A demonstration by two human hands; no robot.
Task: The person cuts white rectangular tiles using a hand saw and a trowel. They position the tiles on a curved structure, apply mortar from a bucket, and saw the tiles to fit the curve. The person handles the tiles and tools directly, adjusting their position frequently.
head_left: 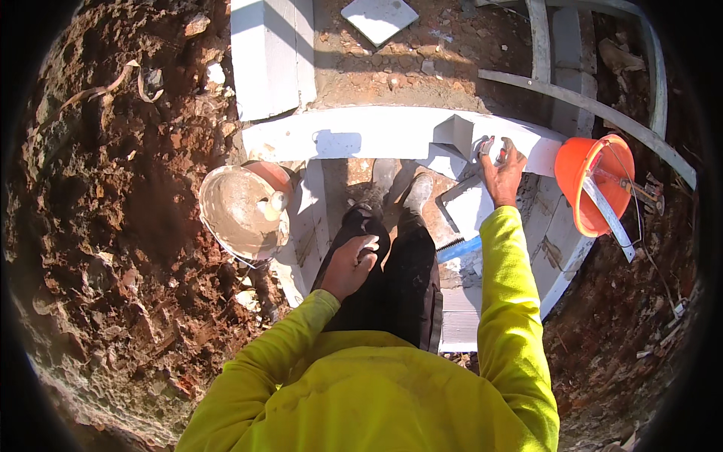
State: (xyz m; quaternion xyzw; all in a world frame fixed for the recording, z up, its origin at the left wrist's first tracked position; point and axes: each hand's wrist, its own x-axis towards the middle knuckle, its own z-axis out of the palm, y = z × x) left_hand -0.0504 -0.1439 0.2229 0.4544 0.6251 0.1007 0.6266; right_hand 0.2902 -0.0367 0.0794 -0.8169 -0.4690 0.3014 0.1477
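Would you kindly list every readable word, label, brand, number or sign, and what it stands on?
None can be read.
Any marks on the blue tool, the pale strip in the orange bucket, or the small red-grey thing at the right hand are too small or blurred to make out.

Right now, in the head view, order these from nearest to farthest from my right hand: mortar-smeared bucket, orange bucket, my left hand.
1. Orange bucket, just right of your right hand.
2. Left hand, lower left, over your legs.
3. Mortar-smeared bucket, far left.
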